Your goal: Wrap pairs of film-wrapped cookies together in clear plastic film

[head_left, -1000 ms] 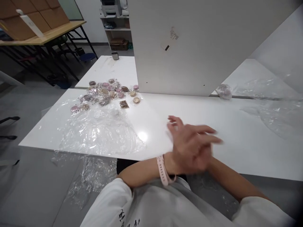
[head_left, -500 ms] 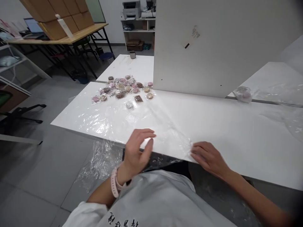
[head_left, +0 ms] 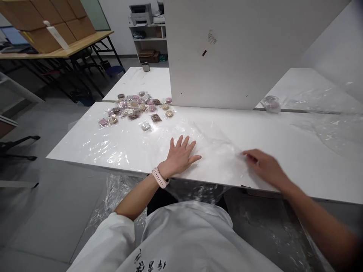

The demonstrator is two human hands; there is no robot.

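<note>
A thin clear plastic sheet lies wrinkled over the white table, and part of it hangs off the front edge. My left hand, with a pink watch band at the wrist, rests flat on the sheet with its fingers spread. Farther right, my right hand pinches the sheet's gathered edge between thumb and fingers. Beyond my left hand lie several small wrapped sweets in pink, brown and cream, in a loose heap.
A tall white panel stands at the back of the table. More clear film and a small bag of something pink lie at the right. A metal cup stands at the back left. Cardboard boxes sit on another table.
My left hand has gone from hovering half-curled near the edge to lying flat on the sheet. My right hand has moved right and farther from my body, drawing the sheet's edge along.
</note>
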